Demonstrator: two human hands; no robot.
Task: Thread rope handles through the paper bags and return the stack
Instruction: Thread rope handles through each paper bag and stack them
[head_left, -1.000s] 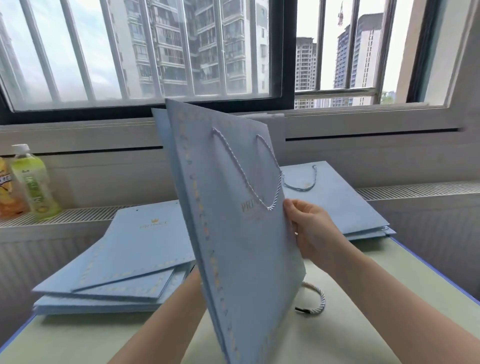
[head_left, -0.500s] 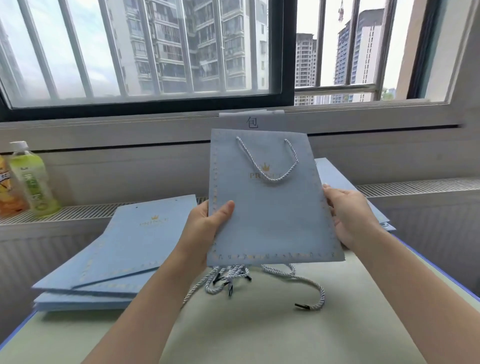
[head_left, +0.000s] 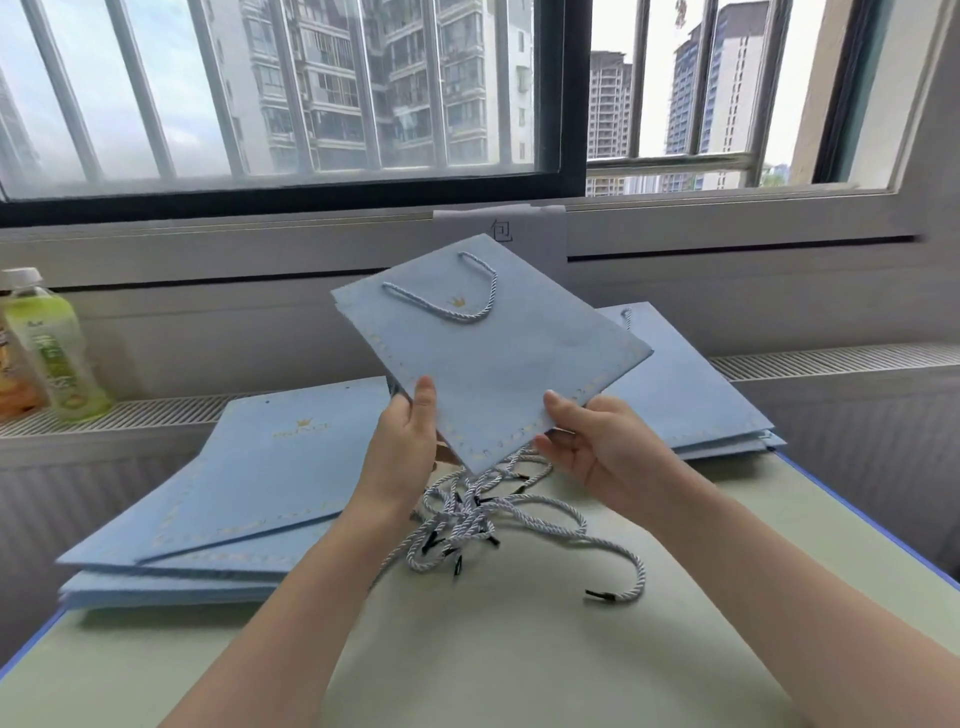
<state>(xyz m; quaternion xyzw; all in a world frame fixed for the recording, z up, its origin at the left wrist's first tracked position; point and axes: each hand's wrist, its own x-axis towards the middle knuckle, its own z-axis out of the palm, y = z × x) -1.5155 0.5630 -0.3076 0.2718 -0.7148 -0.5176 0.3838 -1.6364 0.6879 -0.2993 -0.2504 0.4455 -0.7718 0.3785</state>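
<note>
On the green table (head_left: 519, 649), loose rope handles (head_left: 467, 525) lie tangled between two stacks of blue bags (head_left: 223, 499) (head_left: 691, 400). Above them a tilted paper bag (head_left: 498, 364) is pinched at its lower edge by the left hand (head_left: 402, 441) and right hand (head_left: 592, 441).

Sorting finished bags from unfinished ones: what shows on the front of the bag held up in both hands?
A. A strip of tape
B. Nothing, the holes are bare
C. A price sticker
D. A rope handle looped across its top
D: a twisted rope handle loops across the top of the held bag, which the left hand and right hand grip by its lower edge.
</note>
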